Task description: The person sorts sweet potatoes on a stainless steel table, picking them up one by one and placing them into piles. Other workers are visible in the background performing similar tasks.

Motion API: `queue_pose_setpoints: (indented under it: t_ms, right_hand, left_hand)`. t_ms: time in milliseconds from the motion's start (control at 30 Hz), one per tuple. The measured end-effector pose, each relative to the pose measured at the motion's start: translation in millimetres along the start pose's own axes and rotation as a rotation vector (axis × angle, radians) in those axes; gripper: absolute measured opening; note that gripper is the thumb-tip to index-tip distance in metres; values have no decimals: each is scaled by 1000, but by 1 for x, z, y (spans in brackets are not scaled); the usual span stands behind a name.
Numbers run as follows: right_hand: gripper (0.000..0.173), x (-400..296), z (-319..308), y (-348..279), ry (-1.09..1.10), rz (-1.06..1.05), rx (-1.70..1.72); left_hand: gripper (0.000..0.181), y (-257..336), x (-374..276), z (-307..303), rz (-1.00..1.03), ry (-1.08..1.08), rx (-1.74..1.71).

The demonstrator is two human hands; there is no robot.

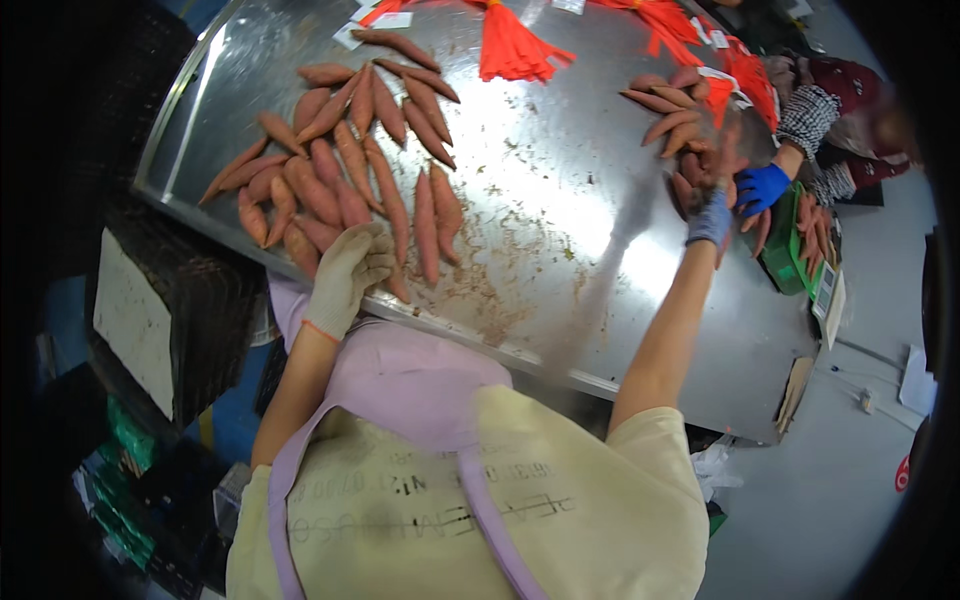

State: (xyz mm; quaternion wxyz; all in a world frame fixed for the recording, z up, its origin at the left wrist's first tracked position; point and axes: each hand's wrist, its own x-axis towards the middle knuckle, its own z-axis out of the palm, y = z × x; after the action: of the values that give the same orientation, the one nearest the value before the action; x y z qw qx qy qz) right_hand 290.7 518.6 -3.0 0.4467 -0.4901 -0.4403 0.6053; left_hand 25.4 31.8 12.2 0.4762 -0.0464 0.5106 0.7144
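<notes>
My left hand point(354, 262), in a white knit glove, rests with curled fingers at the near edge of a spread pile of sweet potatoes point(315, 187). Whether it grips one is hidden by the glove. Stretched out to the right, my right hand point(709, 216) wears a grey-blue glove and is blurred. It is at a smaller group of sweet potatoes point(679, 135), and a blurred sweet potato point(727, 154) shows just beyond its fingers. I cannot tell if the hand holds it. Both groups lie on a metal table point(525, 187) scattered with soil crumbs.
Another person's blue-gloved hand point(761, 189) is close to my right hand. A green basket point(784, 259) of sweet potatoes stands at the right edge, beside a device with a display point(825, 289). Orange-red net bags point(517, 45) lie along the far side. Stacked dark crates point(202, 315) stand at left.
</notes>
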Motion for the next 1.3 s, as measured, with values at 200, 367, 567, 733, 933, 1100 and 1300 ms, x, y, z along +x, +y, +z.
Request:
queue_pose_setpoints:
  t_ms: [200, 367, 567, 733, 933, 1100, 1300]
  right_hand:
    - [38, -20, 29, 34, -387, 72, -408]
    - [75, -214, 172, 69, -740, 134, -804]
    - [96, -282, 227, 66, -945, -398, -1378]
    - [87, -286, 226, 54, -1006, -221, -1496]
    - [90, -290, 203, 56, -935, -160, -1343]
    - [97, -283, 178, 71, -996, 156, -579]
    - [86, -309, 190, 54, -1076, 386, -159]
  left_hand:
    - [27, -2, 0, 5, 4, 31, 70]
    - [28, -3, -4, 3, 12, 52, 109]
    - [29, -7, -4, -1, 15, 28, 134]
    - [29, -10, -4, -1, 15, 34, 163]
    - [31, -7, -5, 4, 5, -1, 206]
    - [44, -1, -9, 35, 3, -69, 190]
    - [29, -4, 5, 51, -192, -174, -419]
